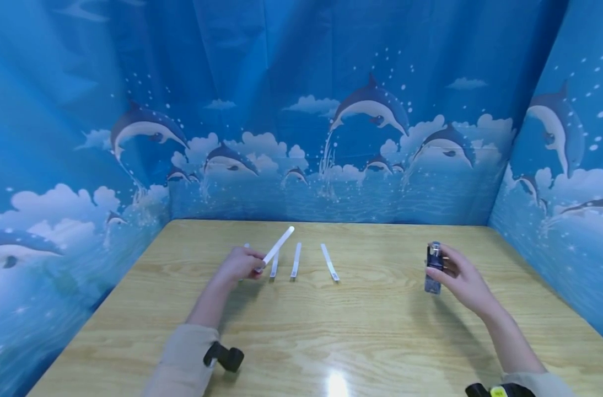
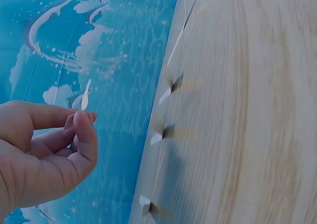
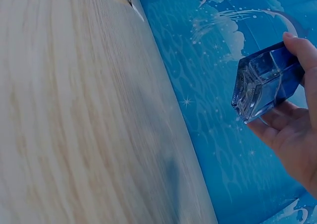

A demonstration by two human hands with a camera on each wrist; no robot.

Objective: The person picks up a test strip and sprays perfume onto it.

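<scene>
Between the thumb and fingers of my left hand point(image 1: 238, 264) is one end of a white paper test strip point(image 1: 280, 244), raised above the table and slanting up to the right. The left wrist view shows this strip point(image 2: 86, 96) nearly edge-on at the fingertips. My right hand point(image 1: 461, 280) grips a blue glass perfume bottle point(image 1: 433, 270) by its sides, upright, with a silver spray top. Its thick clear base point(image 3: 255, 95) faces the right wrist camera. Beneath and right of the left hand lie several more white strips point(image 1: 296, 260), one partly hidden behind that hand.
A wood-grain table point(image 1: 301, 336) spreads under both hands. Blue curtains point(image 1: 281, 110) printed with dolphins and clouds stand behind it and along both sides. Another strip point(image 1: 329, 263) lies apart, angled, between the hands. Light glares off the table's near part.
</scene>
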